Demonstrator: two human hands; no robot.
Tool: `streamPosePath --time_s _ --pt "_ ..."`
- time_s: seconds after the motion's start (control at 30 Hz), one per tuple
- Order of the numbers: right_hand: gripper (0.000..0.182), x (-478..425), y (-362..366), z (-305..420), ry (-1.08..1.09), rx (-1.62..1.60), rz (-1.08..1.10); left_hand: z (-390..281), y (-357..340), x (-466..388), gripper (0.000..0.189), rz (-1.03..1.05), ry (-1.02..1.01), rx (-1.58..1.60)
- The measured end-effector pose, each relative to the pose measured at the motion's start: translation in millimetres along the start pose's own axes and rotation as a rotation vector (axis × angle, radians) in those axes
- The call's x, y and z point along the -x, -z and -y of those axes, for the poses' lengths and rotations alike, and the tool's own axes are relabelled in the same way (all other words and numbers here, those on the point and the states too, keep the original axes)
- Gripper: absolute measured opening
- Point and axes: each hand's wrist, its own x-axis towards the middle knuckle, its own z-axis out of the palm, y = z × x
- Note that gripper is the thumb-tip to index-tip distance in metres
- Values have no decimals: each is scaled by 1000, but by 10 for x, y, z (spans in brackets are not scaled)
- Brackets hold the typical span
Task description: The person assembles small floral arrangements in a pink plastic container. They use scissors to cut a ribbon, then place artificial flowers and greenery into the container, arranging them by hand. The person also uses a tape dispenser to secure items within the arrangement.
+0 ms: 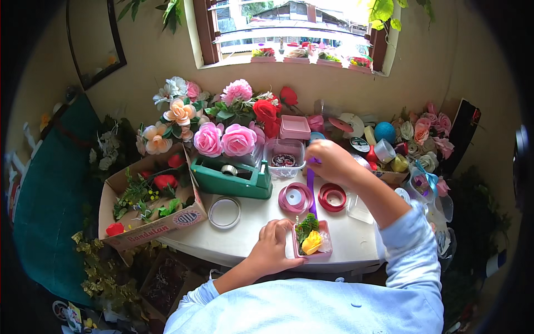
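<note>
My left hand (273,246) grips the left side of a small pink plastic box (331,249) at the table's near edge. Inside the box sit a yellow artificial rose (312,242), green artificial foliage (307,226) and some whitish clear material (324,242). Raised over the back of the table, my right hand (329,160) pinches a purple ribbon (310,188). From those fingers the ribbon runs down to the back edge of the box, where its lower end is hidden. Spools of pink ribbon (295,198) and red ribbon (332,197) lie on either side of it.
A green tape dispenser (231,177) and a tape roll (224,212) are left of centre. Farther left, a cardboard box (152,225) holds artificial flowers. Behind stand a clear tub (284,156), stacked pink boxes (295,127) and pink roses (238,140). Ribbon spools (359,144) crowd the back right.
</note>
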Motion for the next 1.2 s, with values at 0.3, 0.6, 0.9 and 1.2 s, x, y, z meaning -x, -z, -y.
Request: streamPosePath --time_s 0.3,0.6,0.9,1.2 --pt "15 -974 -714 -441 -87 273 540 183 215 104 93 77 13 129" --pt "22 -1039 -800 -468 -195 246 548 234 313 121 92 -21 6 429" --pt "19 -1160 -999 -585 -65 379 606 258 336 131 84 -26 83 585" --pt "19 -1058 -962 -487 -184 251 433 271 356 152 85 -4 79 500"
